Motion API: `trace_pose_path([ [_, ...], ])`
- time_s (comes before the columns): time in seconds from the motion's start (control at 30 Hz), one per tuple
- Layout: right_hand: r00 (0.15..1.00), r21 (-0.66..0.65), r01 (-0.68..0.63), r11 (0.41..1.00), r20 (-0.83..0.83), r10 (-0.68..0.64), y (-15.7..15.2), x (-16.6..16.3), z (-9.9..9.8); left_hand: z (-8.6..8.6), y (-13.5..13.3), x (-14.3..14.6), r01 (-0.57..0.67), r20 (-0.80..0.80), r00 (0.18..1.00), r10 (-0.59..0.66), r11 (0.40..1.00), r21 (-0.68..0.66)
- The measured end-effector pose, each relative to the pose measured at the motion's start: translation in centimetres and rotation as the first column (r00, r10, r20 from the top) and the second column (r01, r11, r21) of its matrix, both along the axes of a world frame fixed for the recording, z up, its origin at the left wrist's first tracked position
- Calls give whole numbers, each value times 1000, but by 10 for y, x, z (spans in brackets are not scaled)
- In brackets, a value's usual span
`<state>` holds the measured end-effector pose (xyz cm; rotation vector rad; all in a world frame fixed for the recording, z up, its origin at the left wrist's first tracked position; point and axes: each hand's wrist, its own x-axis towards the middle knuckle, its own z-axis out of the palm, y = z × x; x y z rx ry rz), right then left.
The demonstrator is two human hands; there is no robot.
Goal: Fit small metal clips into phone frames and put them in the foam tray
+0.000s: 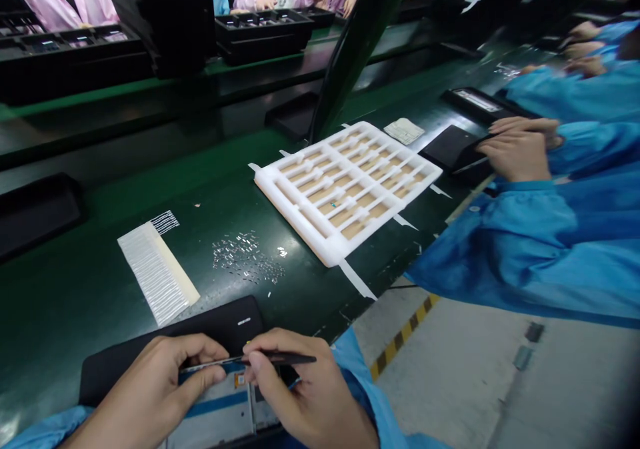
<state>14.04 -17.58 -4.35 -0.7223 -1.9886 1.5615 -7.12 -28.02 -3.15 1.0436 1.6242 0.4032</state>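
Note:
At the bottom of the view, my left hand (160,377) pinches the upper edge of an opened flat electronic device (220,412), with silver panels and a blue strip inside. My right hand (300,392) is closed on black tweezers (299,357), whose tips point left to that same edge, close to my left fingertips. Whether the tips hold a small part cannot be made out. Behind both hands lies a black padded tray (200,322) with a small white label. My palms hide some of the device.
Many tiny metal pieces (247,259) lie scattered on the green table (100,249). Left of them is a sheet of thin strips (157,272). A white foam tray (325,245) is taped down beyond. Co-workers in blue sleeves (575,202) sit at right; others in pink work across.

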Motion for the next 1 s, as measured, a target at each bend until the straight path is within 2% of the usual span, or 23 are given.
trace_pose_path([
  [0.33,997,133,-31,991,-67,40,-3,3,-5,-2,-1,0,-1,2,1000,1,1000,30],
  [0.63,992,168,-31,985,-117,51,-5,1,-8,-2,2,1,-11,9,1000,11,1000,12],
  [0.77,994,152,-42,988,-97,57,-3,1,-7,-3,1,1,-6,16,1000,6,1000,9],
  [0.93,997,49,-57,997,-54,59,3,0,-2,-2,1,0,-6,18,1000,6,1000,-4],
  [1.0,996,74,-48,996,-71,53,3,2,-2,-2,1,0,-15,25,1000,15,1000,-2],
])
